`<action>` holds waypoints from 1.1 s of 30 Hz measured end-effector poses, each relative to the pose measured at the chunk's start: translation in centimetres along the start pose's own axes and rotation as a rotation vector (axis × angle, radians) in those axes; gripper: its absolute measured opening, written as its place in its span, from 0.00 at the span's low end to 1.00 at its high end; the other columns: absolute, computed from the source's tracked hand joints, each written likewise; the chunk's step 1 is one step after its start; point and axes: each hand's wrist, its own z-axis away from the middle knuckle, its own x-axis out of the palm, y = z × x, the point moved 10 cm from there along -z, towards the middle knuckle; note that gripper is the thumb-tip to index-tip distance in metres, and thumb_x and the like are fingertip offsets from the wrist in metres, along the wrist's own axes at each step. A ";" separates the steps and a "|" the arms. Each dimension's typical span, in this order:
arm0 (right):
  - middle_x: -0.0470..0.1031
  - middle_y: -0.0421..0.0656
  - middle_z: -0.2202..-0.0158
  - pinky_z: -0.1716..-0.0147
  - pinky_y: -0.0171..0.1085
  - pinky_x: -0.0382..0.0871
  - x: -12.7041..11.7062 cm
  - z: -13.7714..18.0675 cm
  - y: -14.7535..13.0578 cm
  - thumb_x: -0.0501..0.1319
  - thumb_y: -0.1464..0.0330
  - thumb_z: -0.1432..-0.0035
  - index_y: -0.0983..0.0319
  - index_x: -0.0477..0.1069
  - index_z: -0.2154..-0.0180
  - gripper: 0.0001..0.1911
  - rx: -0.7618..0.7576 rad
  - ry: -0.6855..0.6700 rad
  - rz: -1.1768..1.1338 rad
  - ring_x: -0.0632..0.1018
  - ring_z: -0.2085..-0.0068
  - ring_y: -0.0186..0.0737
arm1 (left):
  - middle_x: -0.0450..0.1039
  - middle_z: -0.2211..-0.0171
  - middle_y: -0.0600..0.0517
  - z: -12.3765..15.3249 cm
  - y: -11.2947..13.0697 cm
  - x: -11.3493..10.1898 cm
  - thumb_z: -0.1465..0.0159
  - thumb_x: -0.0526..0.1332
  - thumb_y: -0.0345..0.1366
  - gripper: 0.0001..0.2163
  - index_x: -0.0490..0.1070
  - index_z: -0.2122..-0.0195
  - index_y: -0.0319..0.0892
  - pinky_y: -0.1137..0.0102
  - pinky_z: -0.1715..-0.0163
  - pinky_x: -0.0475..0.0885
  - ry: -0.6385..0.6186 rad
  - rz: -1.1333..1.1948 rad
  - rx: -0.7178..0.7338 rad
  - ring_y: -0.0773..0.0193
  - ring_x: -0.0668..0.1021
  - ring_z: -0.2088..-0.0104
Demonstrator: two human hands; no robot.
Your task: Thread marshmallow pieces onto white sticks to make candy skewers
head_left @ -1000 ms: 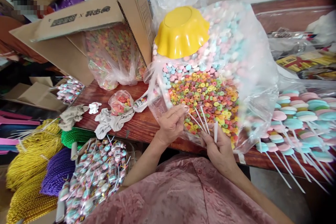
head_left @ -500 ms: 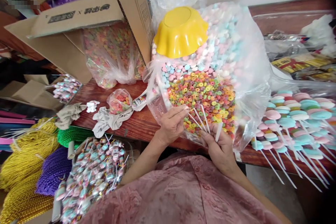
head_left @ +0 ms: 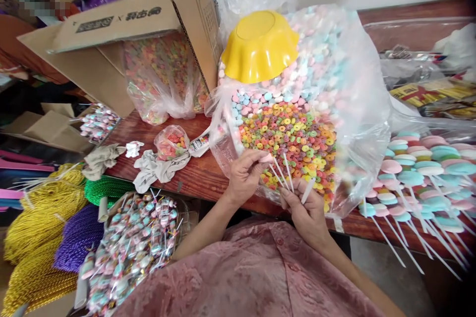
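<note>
— Right hand (head_left: 303,213), condition?
— Closed around the lower ends of several thin white plastic sticks (head_left: 286,176), which fan upward from the fist, at the near edge of the dark red wooden table (head_left: 197,176).
— Left hand (head_left: 245,173)?
— Just beside the right, fingertips pinched on the top of one stick; whether a sweet sits on that tip cannot be told.
— Position of the sticks relative to the stock?
— Directly in front of the large clear plastic bag of multicoloured ring sweets (head_left: 293,136), touching its front face.
— Surroundings?
— Upturned yellow scalloped plastic bowl (head_left: 258,47) on top of the bag; pastel finished lollipops on sticks (head_left: 416,173) laid to the right; open brown cardboard box (head_left: 126,25) behind left.
</note>
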 end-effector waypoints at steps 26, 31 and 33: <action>0.68 0.37 0.78 0.81 0.33 0.56 -7.2 -0.6 0.4 0.63 0.58 0.37 0.59 0.69 0.68 0.13 0.028 0.283 -0.041 0.65 0.79 0.33 | 0.71 0.63 0.46 -11.2 -7.9 3.7 0.44 0.67 0.29 0.01 0.76 0.70 0.39 0.61 0.54 0.73 -0.451 -0.926 -0.058 0.55 0.75 0.58; 0.68 0.37 0.77 0.78 0.35 0.59 -6.1 -0.3 1.7 0.60 0.58 0.33 0.58 0.69 0.65 0.11 0.027 0.179 0.005 0.66 0.77 0.35 | 0.70 0.65 0.51 -10.0 -8.7 2.5 0.43 0.65 0.30 0.05 0.78 0.66 0.41 0.66 0.58 0.72 -0.284 -0.789 -0.092 0.61 0.75 0.63; 0.68 0.37 0.77 0.78 0.36 0.59 -5.9 -0.3 2.0 0.60 0.59 0.33 0.58 0.69 0.64 0.10 0.036 0.162 0.009 0.66 0.76 0.36 | 0.70 0.67 0.52 -9.7 -8.8 2.2 0.44 0.65 0.28 0.05 0.78 0.67 0.41 0.67 0.60 0.72 -0.245 -0.743 -0.091 0.62 0.74 0.64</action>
